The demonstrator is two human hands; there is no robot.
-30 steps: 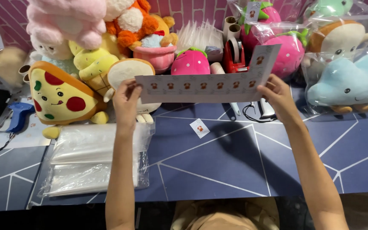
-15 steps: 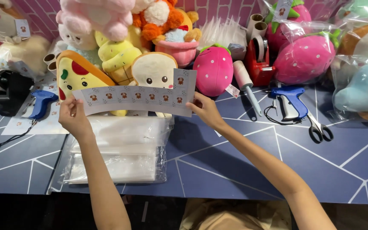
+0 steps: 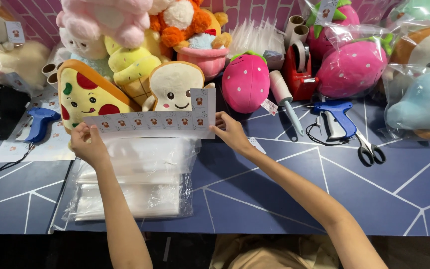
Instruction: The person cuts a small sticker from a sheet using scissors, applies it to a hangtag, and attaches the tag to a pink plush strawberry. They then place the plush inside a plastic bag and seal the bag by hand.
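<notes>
Over the blue surface, left hand and right hand pinch a sticker strip by its ends, long axis running left-right, seemingly facing the plush toys.

Long white paper sticker strip, matt and smooth, above a stack of clear glossy plastic bags, crinkled and reflective. Plush cloth toys, e.g. the fuzzy pink strawberry and the pizza-slice cushion, rest on a smooth, matt dark-blue tabletop. Blue tagging gun of hard, slightly glossy plastic.
</notes>
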